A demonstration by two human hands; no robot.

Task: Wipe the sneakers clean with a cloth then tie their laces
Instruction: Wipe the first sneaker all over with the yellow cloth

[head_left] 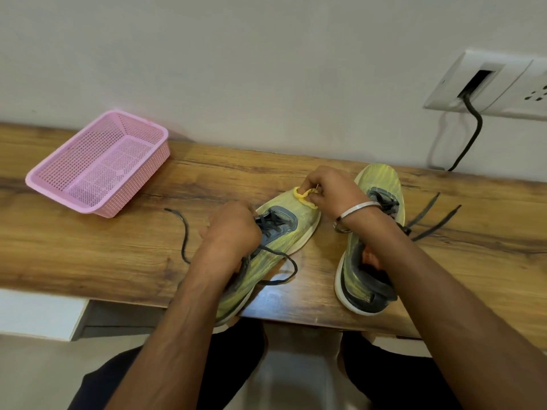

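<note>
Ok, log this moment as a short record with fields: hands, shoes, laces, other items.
left hand: grips the left sneaker at its lace area
right hand: pinches a yellow cloth against that sneaker's toe
right sneaker: upright on the wooden table, partly under the right forearm
laces: dark, untied on both
basket: pink basket, far left
wall: socket plate with black cable
</note>
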